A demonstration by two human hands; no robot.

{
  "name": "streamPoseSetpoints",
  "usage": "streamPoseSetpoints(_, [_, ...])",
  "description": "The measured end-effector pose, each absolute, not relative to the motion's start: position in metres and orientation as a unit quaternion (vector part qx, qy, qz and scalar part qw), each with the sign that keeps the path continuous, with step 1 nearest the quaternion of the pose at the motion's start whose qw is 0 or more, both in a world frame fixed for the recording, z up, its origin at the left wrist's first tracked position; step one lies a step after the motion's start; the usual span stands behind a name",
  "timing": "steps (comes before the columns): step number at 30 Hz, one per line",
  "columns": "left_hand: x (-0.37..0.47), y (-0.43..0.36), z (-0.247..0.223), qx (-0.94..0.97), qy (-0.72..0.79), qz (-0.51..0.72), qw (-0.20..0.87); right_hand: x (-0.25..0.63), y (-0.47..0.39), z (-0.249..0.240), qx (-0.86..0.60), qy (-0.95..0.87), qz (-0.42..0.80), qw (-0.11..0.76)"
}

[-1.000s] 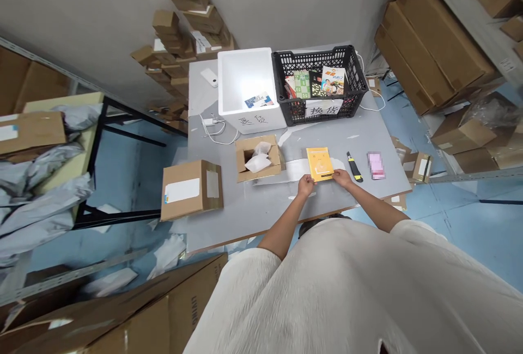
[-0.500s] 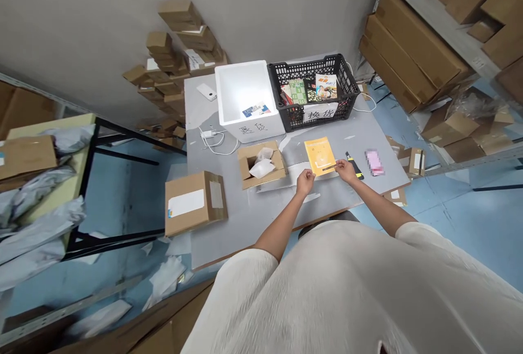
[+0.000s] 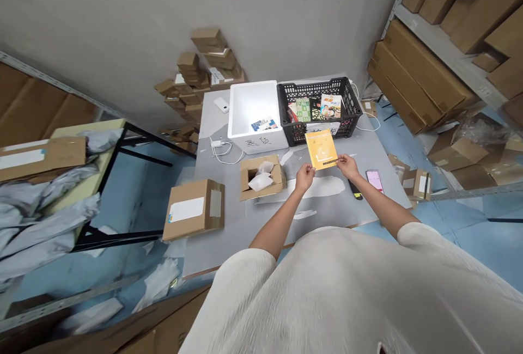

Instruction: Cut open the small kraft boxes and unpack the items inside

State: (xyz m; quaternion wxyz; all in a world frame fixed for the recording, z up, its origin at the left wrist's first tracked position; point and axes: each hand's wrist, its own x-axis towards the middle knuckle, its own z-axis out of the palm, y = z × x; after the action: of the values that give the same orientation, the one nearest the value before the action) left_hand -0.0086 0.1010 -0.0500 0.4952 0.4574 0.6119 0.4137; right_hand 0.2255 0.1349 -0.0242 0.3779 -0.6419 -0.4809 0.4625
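A yellow booklet is held up by its lower corners, its top edge overlapping the front of the black crate. My left hand pinches the lower left corner, and my right hand grips the lower right one. Several booklets lie inside the crate. Beside it stands a white foam box with a blue and white item at its bottom. Left of my left hand sits an open carton with white wrapping in it. A black and yellow tool lies partly hidden under my right forearm.
On the grey table are a closed carton at the left, a phone at the right and a white cable. Shelves with cartons stand at the right, and a side table with grey parcels at the left.
The booklet has risen towards the crate and now covers part of its front label, with both hands still on it. The view has shifted, so the table's contents appear lower.
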Motion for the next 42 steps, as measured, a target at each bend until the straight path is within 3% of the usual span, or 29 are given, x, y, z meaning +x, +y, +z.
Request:
streamPoseSetpoints(10, [0.012,0.203,-0.036,0.364,0.618,0.477,0.508,0.231,0.229,-0.013,-0.612,-0.371,0.547,0.435])
streamPoseSetpoints(19, [0.02,0.246,-0.048,0.259,0.607,0.544,0.519,0.232,0.281,-0.023,-0.543,-0.301,0.622,0.478])
streamPoseSetpoints(27, [0.021,0.22,-0.062,0.279,0.651,0.458,0.537,0.228,0.274,-0.04,-0.582,-0.284,0.641,0.412])
streamPoseSetpoints(42, [-0.014,0.146,-0.046,0.349,0.643,0.501,0.463,0.198,0.209,-0.032,-0.602,-0.351,0.642,0.32])
